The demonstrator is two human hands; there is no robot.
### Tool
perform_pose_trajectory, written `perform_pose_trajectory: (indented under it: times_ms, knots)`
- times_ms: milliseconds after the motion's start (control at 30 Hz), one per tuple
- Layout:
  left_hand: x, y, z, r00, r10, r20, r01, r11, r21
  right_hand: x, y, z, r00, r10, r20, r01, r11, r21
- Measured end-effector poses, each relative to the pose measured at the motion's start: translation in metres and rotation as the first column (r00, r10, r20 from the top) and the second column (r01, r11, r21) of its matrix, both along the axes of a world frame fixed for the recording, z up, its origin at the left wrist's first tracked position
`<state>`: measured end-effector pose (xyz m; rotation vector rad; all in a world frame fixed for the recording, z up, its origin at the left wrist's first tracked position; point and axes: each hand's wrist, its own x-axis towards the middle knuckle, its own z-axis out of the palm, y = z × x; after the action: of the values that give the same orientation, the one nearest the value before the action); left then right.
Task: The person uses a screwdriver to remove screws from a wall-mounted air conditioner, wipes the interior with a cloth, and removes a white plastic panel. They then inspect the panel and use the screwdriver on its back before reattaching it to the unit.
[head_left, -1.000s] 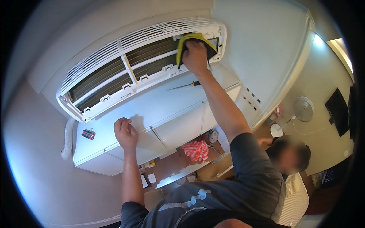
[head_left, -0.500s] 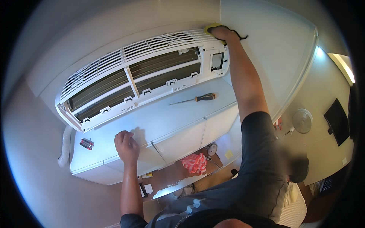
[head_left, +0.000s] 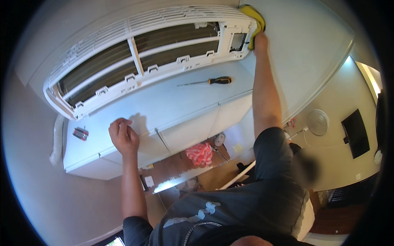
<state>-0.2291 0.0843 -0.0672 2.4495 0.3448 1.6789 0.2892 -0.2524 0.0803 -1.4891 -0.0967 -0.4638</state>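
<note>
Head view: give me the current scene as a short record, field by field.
right hand: holding yellow cloth at the right end of the air conditioner
left hand: holding nothing, fingers curled, over the cabinet's front edge; contact unclear
air conditioner: white, dark inside showing
cabinet: white, below the air conditioner
screwdriver: lying on the cabinet, handle to the right
red tool: on the cabinet, left end
below cabinet: red-and-white cloth
</note>
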Motion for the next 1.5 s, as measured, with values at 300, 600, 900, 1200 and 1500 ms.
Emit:
perform_pose_trajectory:
  times_ms: [300,600,900,1200,1500]
  knots:
    - [0.002,0.005,-0.005,1.0,-0.018,0.021,0.018,1.0,-0.011,0.005,0.029,-0.128,0.848,0.512,-0.138,-0.286,0.661,0.694]
    - [-0.098,-0.004,-0.066,0.951,-0.28,0.135,0.283,0.959,-0.009,-0.086,-0.006,-0.114,0.977,0.209,-0.032,-0.087,0.262,-0.961]
    - [-0.232,-0.14,-0.444,0.961,-0.179,-0.21,-0.149,0.301,-0.942,-0.131,0.059,-0.103,0.984,0.152,-0.092,-0.102,0.061,-0.993]
    - [-0.33,-0.187,-0.62,0.917,-0.114,-0.381,-0.394,-0.134,-0.909,-0.17,0.115,-0.111,0.968,0.248,-0.033,-0.055,0.081,-0.995]
    - [-0.264,-0.14,-0.501,0.975,0.145,-0.168,-0.171,0.005,-0.985,-0.219,0.106,-0.111,0.965,0.244,-0.093,-0.184,0.386,-0.904]
